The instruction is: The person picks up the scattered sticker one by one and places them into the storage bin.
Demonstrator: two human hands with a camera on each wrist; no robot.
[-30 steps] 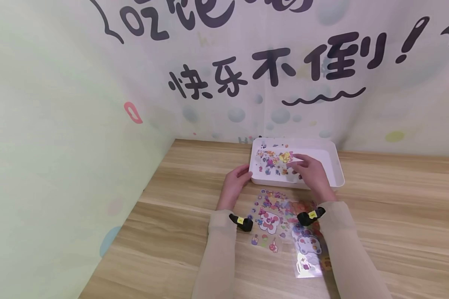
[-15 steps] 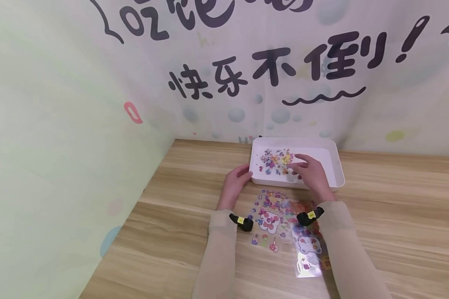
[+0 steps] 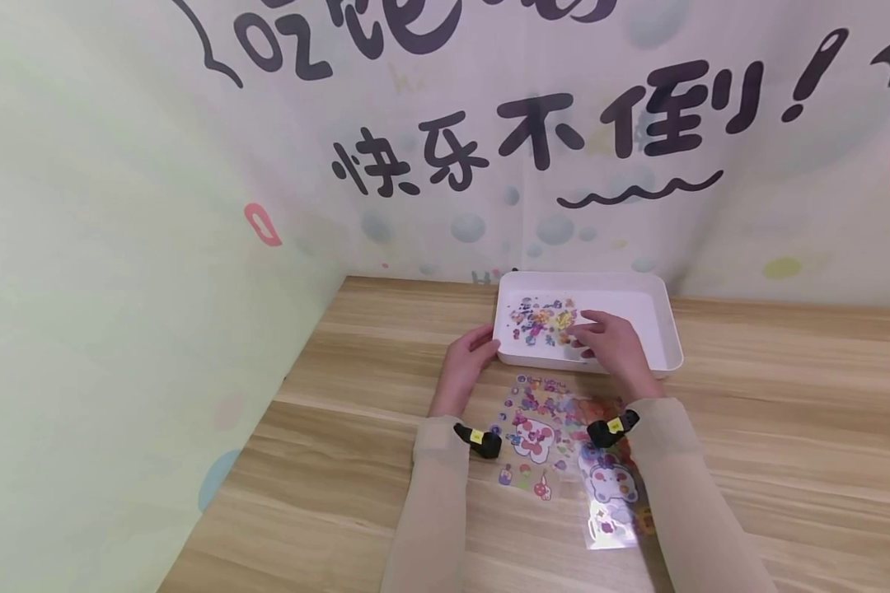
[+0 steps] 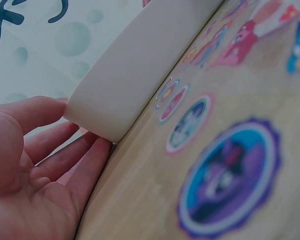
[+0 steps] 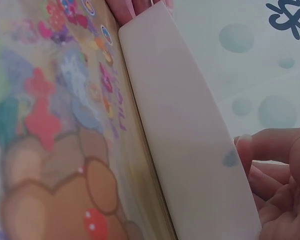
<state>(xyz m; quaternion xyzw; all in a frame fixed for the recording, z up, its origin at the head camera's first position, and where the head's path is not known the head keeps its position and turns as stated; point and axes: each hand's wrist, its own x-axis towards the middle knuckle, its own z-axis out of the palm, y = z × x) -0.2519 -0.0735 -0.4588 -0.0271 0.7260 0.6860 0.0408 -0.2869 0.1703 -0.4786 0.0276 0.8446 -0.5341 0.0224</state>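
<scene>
Stickers in white tray, left hand gripping corner, right hand curled, hold unclear

One left hand, one right hand, two sleeves and two black wrist cameras are showing. One white tray is sitting on one table. At least two sticker sheets are lying there. Many tiny pictures are lying inside the tray, too small to count.

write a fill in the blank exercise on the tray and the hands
The tray is coloured ____.
The hand over the tray's interior is the ____ one.
In the head view, most small colourful pieces lie in the tray's ____ half.
The wrist devices have ____ labels.

Missing words: white; right; left; yellow
</scene>
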